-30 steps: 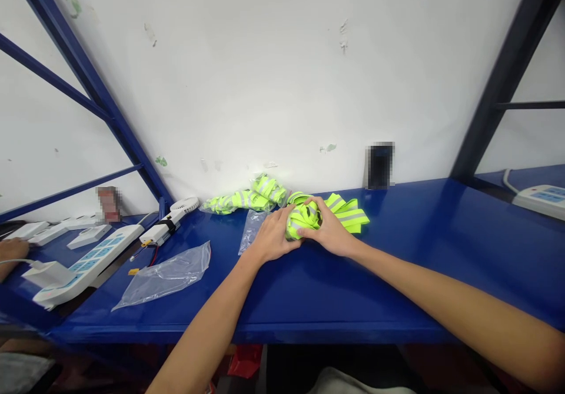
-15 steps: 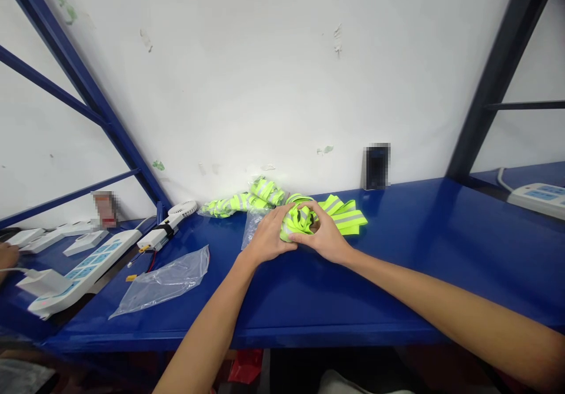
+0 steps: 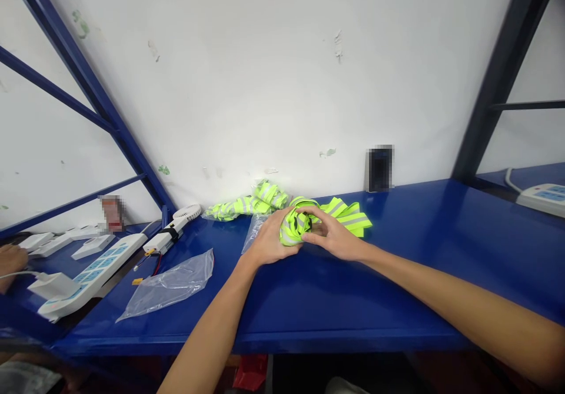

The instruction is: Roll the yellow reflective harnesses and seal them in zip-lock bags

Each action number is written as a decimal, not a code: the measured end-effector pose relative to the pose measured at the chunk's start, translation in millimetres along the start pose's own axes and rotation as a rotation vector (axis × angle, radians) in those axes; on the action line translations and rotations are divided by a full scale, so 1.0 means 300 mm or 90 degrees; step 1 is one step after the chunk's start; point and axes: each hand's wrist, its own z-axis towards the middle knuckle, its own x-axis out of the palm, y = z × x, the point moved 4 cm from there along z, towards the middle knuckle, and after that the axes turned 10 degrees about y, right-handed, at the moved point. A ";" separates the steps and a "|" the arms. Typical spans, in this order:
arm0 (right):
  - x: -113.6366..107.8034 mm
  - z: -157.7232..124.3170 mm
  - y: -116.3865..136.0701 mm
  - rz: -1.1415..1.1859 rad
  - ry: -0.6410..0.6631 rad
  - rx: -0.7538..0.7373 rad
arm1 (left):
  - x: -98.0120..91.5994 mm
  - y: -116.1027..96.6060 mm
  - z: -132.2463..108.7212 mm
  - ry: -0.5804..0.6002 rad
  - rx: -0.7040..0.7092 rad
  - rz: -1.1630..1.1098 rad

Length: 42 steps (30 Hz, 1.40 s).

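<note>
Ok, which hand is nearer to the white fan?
Left. The left hand cups the left side of the yellow-green striped roll, to the right of the white fan. The right hand is farther off, at the roll's right side.

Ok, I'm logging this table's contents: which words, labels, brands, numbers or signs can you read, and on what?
None can be read.
Neon roll: no lettering visible.
White power strip at left: nothing legible.
Dark object by the wall: pixelated.
Reddish object: pixelated too.
</note>
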 end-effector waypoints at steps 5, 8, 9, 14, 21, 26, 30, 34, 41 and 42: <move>0.010 -0.008 0.002 -0.074 -0.031 -0.015 | 0.006 -0.034 0.004 0.031 0.019 0.099; 0.019 -0.005 0.019 -0.131 -0.047 -0.023 | -0.004 -0.030 0.007 0.026 0.026 0.134; 0.023 -0.003 0.029 -0.151 -0.050 -0.027 | -0.008 -0.026 0.008 0.024 0.030 0.134; 0.022 0.000 0.070 -0.225 -0.152 -0.033 | -0.022 -0.015 0.015 -0.007 0.054 0.099; -0.030 -0.004 -0.019 0.175 -0.254 0.084 | -0.020 -0.037 0.007 -0.116 0.064 0.080; 0.043 0.003 -0.030 0.431 0.002 0.109 | -0.014 -0.089 -0.001 -0.165 0.130 0.059; 0.047 -0.010 -0.032 0.466 0.079 0.133 | -0.014 -0.119 -0.005 -0.155 0.143 0.037; 0.025 -0.012 -0.050 0.444 0.079 0.164 | -0.030 -0.112 -0.012 -0.155 0.106 0.026; 0.019 -0.010 -0.099 0.374 0.029 0.216 | -0.023 -0.100 -0.005 -0.114 0.110 0.104; 0.018 -0.010 -0.102 0.363 0.019 0.217 | -0.022 -0.101 -0.003 -0.111 0.112 0.112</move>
